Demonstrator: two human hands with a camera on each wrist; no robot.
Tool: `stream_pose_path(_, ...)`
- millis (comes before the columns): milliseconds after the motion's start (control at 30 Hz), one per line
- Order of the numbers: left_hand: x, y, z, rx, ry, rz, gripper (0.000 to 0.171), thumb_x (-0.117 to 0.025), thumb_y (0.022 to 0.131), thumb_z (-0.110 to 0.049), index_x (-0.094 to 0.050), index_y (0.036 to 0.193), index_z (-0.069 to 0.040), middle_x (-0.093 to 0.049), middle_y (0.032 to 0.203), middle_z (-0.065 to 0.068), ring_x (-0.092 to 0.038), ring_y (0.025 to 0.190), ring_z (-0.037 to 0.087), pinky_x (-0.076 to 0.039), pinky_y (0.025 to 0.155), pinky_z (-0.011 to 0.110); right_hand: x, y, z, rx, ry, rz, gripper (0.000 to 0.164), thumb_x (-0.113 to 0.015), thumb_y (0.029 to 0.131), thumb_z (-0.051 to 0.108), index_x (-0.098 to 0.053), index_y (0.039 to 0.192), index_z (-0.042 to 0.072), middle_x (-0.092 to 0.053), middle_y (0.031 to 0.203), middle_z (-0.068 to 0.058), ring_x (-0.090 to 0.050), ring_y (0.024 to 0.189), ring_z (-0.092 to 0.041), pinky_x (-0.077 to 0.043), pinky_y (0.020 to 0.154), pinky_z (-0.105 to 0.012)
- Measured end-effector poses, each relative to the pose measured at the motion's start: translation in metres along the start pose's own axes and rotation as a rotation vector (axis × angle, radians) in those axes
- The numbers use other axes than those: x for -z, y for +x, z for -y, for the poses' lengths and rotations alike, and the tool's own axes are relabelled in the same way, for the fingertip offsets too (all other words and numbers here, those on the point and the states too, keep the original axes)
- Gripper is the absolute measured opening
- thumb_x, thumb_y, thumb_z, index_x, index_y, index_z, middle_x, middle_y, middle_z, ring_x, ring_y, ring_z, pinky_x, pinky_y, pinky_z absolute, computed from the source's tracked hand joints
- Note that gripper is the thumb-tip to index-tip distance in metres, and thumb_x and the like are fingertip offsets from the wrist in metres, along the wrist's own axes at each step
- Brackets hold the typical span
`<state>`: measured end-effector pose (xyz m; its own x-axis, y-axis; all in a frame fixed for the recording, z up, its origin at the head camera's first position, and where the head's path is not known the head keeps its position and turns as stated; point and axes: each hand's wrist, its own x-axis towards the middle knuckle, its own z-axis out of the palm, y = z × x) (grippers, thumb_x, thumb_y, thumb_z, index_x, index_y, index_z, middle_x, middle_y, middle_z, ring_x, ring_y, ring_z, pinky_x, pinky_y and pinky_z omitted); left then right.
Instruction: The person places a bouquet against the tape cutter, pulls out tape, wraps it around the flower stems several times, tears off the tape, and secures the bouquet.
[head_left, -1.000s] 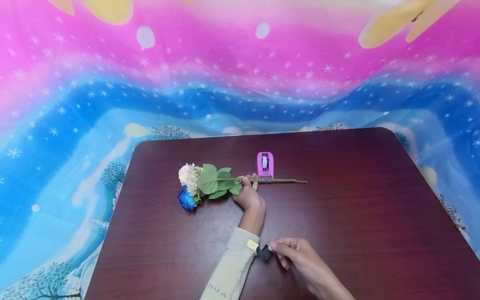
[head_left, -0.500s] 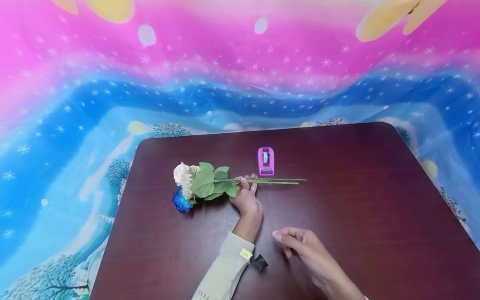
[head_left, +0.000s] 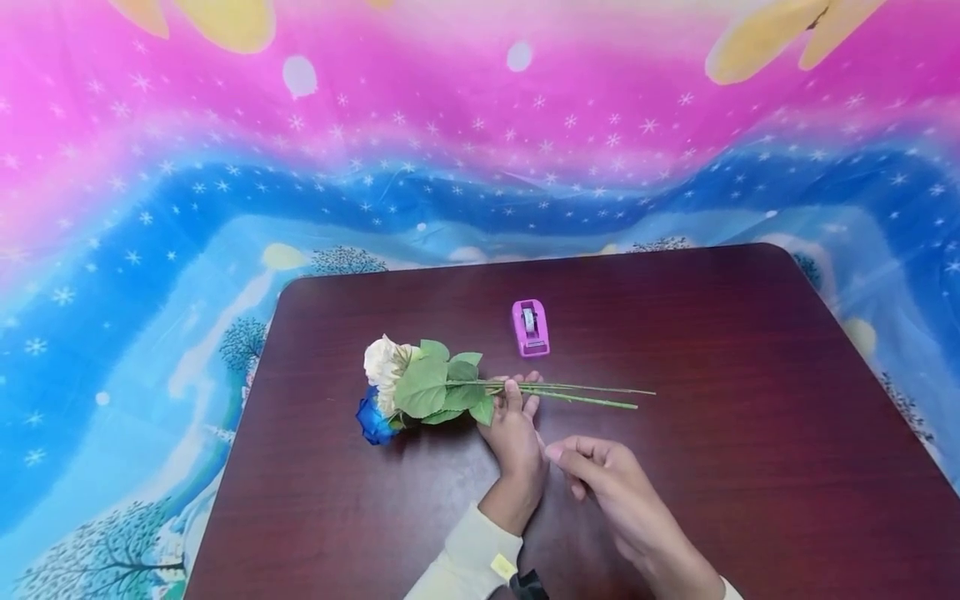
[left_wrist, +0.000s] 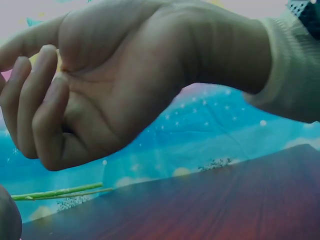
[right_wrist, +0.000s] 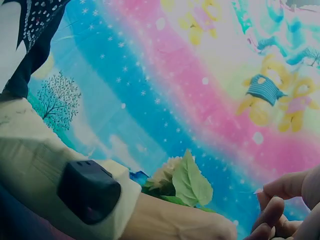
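In the head view, my left hand (head_left: 517, 442) holds a bunch of flowers by the stems (head_left: 585, 394), thumb over them. The bunch lies sideways, with a white rose (head_left: 381, 358), a blue rose (head_left: 373, 419) and green leaves (head_left: 422, 387) to the left. My right hand (head_left: 611, 479) is beside the left wrist; its thumb and forefinger pinch what looks like a small piece of clear tape (head_left: 542, 442), hard to make out. In the left wrist view the right hand (left_wrist: 115, 80) shows from the palm side, its fingers curled. The right wrist view shows its fingertips (right_wrist: 270, 210) at lower right.
A pink tape dispenser (head_left: 531, 328) stands on the dark wooden table (head_left: 750, 400), just behind the stems. A black wrist camera (right_wrist: 89, 191) sits on the left sleeve. A printed pink and blue cloth (head_left: 480, 150) hangs behind the table.
My right hand has moved away from the left sleeve and up beside the left wrist. The flowers have shifted slightly right and nearer, their stem ends spread further apart. The tape dispenser has tilted slightly.
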<state>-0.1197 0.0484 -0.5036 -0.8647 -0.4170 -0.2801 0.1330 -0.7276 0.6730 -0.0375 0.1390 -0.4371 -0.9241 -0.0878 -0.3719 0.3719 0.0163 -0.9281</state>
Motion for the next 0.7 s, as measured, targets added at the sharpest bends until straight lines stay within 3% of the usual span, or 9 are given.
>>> stream_pose_path(100, 0.004, -0.007, -0.002, 0.003, 0.042, -0.013, 0.023, -0.060, 0.102, -0.011, -0.053, 0.115, 0.006, -0.068, 0.099, 0.012, -0.074, 0.097, 0.028, -0.060, 0.092, 0.043, -0.001, -0.001, 0.002, 0.013, -0.004, -0.004, 0.029, -0.067, 0.097, 0.017, -0.069, 0.108, -0.010, -0.047, 0.062, 0.007, -0.046, 0.058, -0.005, -0.040, 0.063, -0.023)
stream_pose_path(267, 0.010, -0.015, -0.003, -0.041, 0.139, -0.026, 0.018, -0.063, 0.100, -0.007, -0.057, 0.112, 0.005, -0.073, 0.095, 0.006, -0.070, 0.087, 0.014, -0.056, 0.078, 0.028, -0.002, -0.001, 0.002, 0.025, 0.011, -0.006, 0.027, -0.067, 0.096, 0.016, -0.069, 0.106, -0.010, -0.047, 0.063, 0.008, -0.046, 0.058, -0.005, -0.041, 0.064, -0.022)
stream_pose_path(533, 0.015, -0.022, -0.002, -0.092, 0.144, 0.017, 0.015, -0.064, 0.100, -0.009, -0.061, 0.109, 0.002, -0.073, 0.095, 0.005, -0.070, 0.087, 0.013, -0.059, 0.078, 0.027, -0.002, -0.001, 0.003, 0.032, 0.020, -0.030, 0.018, -0.068, 0.095, 0.015, -0.071, 0.100, -0.003, -0.049, 0.064, 0.008, -0.046, 0.059, -0.006, -0.041, 0.062, -0.021)
stream_pose_path(700, 0.016, -0.025, -0.004, -0.162, 0.176, 0.056, 0.020, -0.065, 0.100, -0.009, -0.061, 0.108, 0.008, -0.073, 0.094, 0.006, -0.070, 0.084, 0.011, -0.061, 0.077, 0.027, -0.003, 0.001, 0.001, 0.037, 0.028, -0.037, 0.019, -0.068, 0.096, 0.014, -0.070, 0.100, -0.004, -0.048, 0.064, 0.007, -0.046, 0.058, -0.006, -0.041, 0.061, -0.021)
